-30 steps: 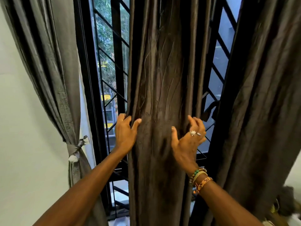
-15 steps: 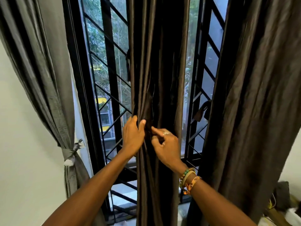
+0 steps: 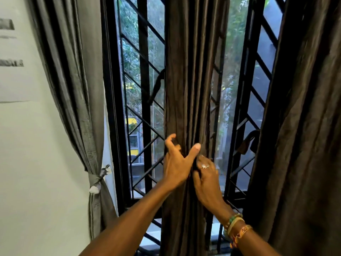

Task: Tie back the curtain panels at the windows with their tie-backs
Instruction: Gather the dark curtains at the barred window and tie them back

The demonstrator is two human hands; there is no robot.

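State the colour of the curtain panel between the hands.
Dark brown curtain panel, seen in head view.

A black window frame [image 3: 110, 108] holds a black metal grille [image 3: 144, 108] of upright and slanted bars. Through the left panes are green trees [image 3: 132, 52], with something yellow [image 3: 131, 121] lower down, too blurred to identify. The right panes show a flat grey-blue surface [image 3: 265, 52]. To the left, a white wall [image 3: 36, 163] carries a paper sheet [image 3: 16, 80] with dark print, unreadable.
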